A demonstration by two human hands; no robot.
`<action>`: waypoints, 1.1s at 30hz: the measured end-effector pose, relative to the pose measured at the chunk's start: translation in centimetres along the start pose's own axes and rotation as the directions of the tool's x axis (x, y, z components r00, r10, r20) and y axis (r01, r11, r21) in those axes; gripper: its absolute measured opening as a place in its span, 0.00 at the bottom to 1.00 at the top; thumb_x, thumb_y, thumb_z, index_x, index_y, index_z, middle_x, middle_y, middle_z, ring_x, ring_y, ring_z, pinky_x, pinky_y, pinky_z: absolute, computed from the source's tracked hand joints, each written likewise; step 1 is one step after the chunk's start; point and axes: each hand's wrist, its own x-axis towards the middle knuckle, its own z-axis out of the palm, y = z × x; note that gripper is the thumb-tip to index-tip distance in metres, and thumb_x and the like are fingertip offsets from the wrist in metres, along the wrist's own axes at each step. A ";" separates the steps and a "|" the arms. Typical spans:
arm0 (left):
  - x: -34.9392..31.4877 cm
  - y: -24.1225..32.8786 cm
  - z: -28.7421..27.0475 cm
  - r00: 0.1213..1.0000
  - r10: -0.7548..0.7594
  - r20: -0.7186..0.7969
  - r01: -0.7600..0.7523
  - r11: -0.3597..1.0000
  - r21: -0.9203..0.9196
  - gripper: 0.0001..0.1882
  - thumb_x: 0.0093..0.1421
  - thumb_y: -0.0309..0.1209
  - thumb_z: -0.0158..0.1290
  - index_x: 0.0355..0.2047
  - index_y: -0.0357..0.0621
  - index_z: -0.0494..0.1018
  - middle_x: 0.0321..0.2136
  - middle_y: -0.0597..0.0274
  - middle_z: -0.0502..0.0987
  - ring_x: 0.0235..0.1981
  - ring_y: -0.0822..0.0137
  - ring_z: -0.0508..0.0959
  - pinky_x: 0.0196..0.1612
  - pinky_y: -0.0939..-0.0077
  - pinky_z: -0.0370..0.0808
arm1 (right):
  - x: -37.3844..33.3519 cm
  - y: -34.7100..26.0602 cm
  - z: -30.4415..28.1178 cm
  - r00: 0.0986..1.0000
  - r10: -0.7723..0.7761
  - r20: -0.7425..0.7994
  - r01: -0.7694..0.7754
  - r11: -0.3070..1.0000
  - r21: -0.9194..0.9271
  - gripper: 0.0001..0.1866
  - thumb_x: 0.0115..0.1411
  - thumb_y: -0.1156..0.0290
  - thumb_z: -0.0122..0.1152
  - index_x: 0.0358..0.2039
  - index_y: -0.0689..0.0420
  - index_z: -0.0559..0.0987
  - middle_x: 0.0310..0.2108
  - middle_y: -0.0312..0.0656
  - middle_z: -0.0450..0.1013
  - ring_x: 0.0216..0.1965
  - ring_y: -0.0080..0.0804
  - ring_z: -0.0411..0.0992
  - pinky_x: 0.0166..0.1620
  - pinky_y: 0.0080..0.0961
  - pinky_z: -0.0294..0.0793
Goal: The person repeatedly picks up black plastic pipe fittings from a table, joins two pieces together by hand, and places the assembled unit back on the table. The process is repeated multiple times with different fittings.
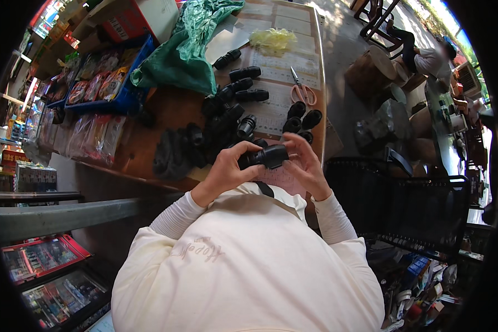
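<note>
Close in front of my body, my left hand (225, 170) is closed around a black plastic pipe coupling (273, 156), which lies almost level. My right hand (310, 170) is at the coupling's right end, its fingers curved and apart; whether they touch it I cannot tell. Just beyond, a heap of similar black couplings (227, 117) spreads over the table. A smaller group of short black fittings (311, 118) stands to the right. Pink-handled scissors (302, 95) lie past that group, blades pointing away.
Green plastic sheeting (180, 52) and a blue crate (108, 105) of packaged goods occupy the wooden table's (141, 146) left side. A yellow translucent bundle (273, 41) lies at the far end. A black chair (395, 207) stands to the right; a person (430, 62) sits farther off.
</note>
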 end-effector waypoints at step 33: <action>0.4 0.2 0.0 0.999 0.026 -0.026 -0.025 0.998 0.049 0.22 0.47 0.31 0.65 0.41 0.37 0.72 0.32 0.59 0.77 0.33 0.74 0.75 0.39 0.79 0.73 | 1.7 -1.4 0.6 1.000 0.025 -0.008 -0.026 0.991 -0.130 0.25 0.60 0.61 0.60 0.55 0.56 0.70 0.36 0.37 0.74 0.35 0.22 0.72 0.38 0.18 0.70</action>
